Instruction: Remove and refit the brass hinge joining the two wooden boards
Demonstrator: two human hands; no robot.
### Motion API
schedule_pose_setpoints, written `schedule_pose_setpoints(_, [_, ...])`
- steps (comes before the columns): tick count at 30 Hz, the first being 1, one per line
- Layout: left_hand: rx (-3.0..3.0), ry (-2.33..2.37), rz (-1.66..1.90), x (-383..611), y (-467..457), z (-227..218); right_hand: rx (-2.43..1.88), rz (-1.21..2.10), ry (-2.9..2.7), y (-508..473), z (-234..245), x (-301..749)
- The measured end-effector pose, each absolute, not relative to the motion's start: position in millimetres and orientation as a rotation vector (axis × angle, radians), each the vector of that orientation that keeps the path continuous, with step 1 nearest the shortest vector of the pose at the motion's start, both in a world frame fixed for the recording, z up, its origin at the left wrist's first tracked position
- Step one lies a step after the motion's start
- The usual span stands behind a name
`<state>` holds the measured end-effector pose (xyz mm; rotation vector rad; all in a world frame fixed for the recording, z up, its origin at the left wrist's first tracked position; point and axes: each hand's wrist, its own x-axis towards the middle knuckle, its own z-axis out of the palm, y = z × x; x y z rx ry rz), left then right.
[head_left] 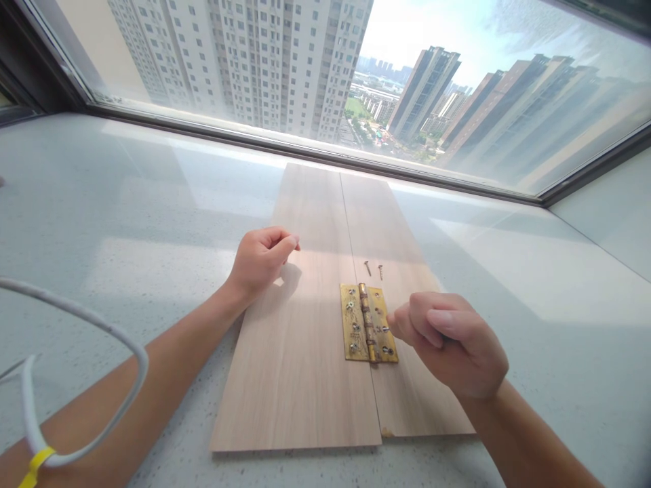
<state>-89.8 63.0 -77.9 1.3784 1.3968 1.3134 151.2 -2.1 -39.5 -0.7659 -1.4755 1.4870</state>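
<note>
A brass hinge (361, 325) lies opened flat across the seam between a left wooden board (300, 379) and a right wooden board (407, 400). Screws stand in several of its holes, while the upper holes of the right leaf look bare. Just right of that leaf is my right hand (452, 342), curled closed, with a fingertip beside a tilted screw (385, 329). Over the left board my left hand (264, 261) is closed, thumb against the fingers; whatever they may hold is hidden. Two loose screws, a left one (367, 268) and a right one (380, 272), lie above the hinge.
The boards rest on a speckled white sill (167, 224) below a large window with a dark frame (315, 157). A white cable (137, 352) with a yellow tie (38, 464) loops in front of my left forearm. High-rise buildings show outside.
</note>
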Motion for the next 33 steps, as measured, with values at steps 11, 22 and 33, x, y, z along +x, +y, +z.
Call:
schedule_pose_setpoints(11, [1.371, 1.405, 1.306, -89, 63, -77, -1.043, 1.003, -1.249, -14, -45, 152])
schedule_pose_setpoints(22, [1.366, 1.402, 1.303, -90, 63, -78, -0.843, 1.357, -1.402, -3, -44, 142])
schedule_pose_setpoints(33, [1.338, 1.395, 1.294, -90, 63, -78, -1.004, 0.961, -1.123, -24, -51, 135])
